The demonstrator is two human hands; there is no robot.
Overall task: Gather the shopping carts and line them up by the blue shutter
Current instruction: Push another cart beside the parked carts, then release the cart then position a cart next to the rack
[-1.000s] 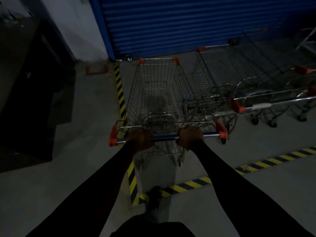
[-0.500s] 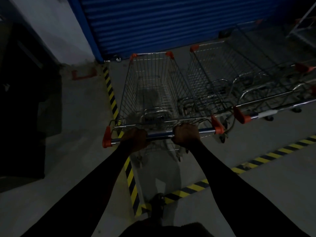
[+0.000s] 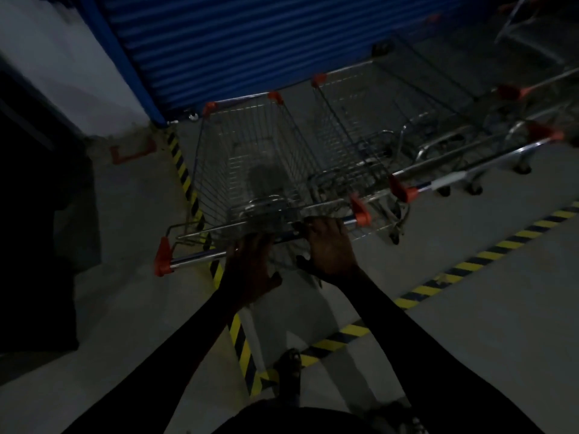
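Dimly lit, detail poor. The near shopping cart (image 3: 250, 158) stands nose-in toward the blue shutter (image 3: 250, 42), its front rim close to the shutter's foot, at the left end of the row. Its left side runs along a yellow-and-black floor stripe (image 3: 181, 164), and the left rear corner overhangs that stripe.

Writing: the only label seen is a white patch (image 3: 448, 180) on the handle of the second cart (image 3: 344, 126); it is too blurred to read. The carts show orange end caps (image 3: 163, 256) and corner bumpers, with no brand legible.

Hands: both are on the near cart's handle bar (image 3: 194, 257).
- The left hand (image 3: 250, 267) lies flat, with its fingers stretched forward onto the bar and its thumb splayed off to the side. It is not wrapped round the bar.
- The right hand (image 3: 329, 245) does likewise: its fingers are laid over the bar and its thumb is spread clear below it (whether the fingertips hook the far side cannot be made out).
- Both arms are in dark sleeves.

Outward: the second cart sits just beside the near one on the right, parallel to it. Further carts (image 3: 513, 98) are lined up beyond it. A second striped line (image 3: 470, 264) crosses the grey floor behind the row. There is a white wall (image 3: 62, 73) left of the shutter, with a red bracket (image 3: 131, 155) on the floor near it. One foot (image 3: 289, 368) shows below.
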